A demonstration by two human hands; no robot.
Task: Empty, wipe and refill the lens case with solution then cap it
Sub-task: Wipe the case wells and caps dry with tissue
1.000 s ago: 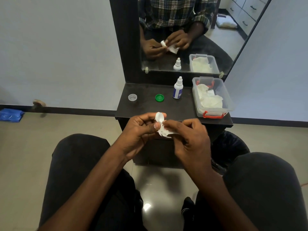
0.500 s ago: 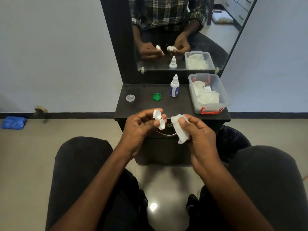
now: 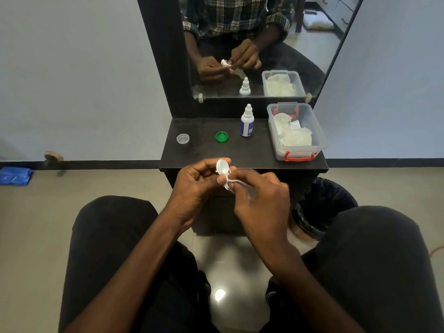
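Lens case (image 3: 223,169), white and uncapped, is pinched in the left hand (image 3: 195,186) above the desk's (image 3: 254,155) near edge, while the right hand (image 3: 260,197) curls round a white tissue (image 3: 236,181) pressed against the case. On the desk, left to right, sit a clear cap (image 3: 182,138), a green cap (image 3: 221,136), a solution bottle (image 3: 247,121) and a clear tub (image 3: 298,131) of tissues.

Black surface (image 3: 252,152) under mirror: white dropper bottle (image 3: 247,121) as landmark; green round cap (image 3: 221,136) just left, clear round cap (image 3: 183,138) further left, clear plastic tissue box (image 3: 296,132) right.
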